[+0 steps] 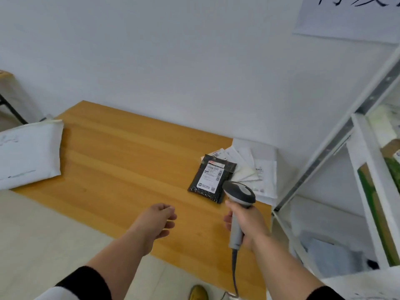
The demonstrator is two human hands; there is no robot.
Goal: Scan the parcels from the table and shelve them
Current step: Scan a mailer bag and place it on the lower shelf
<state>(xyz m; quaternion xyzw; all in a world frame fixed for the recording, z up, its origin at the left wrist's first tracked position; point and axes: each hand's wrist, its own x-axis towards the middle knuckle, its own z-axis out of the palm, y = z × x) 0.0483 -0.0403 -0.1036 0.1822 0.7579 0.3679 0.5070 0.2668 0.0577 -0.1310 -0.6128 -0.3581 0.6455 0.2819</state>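
The right hand (244, 221) wrapped its fingers round the grip of the barcode scanner (239, 194), head aimed at the label-up black parcel (211, 179) on the table's (121, 161) far right. The left hand (161, 220) hovered empty, fingers loosely curled, likely ready to lift it.

Parcel (211, 179) on table (121, 161) (shelf (365, 148) right).

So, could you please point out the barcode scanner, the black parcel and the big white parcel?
barcode scanner (240, 192): head view, on its grey head.
black parcel (211, 177): head view, on its white label.
big white parcel (28, 152): head view, on the middle of its face.
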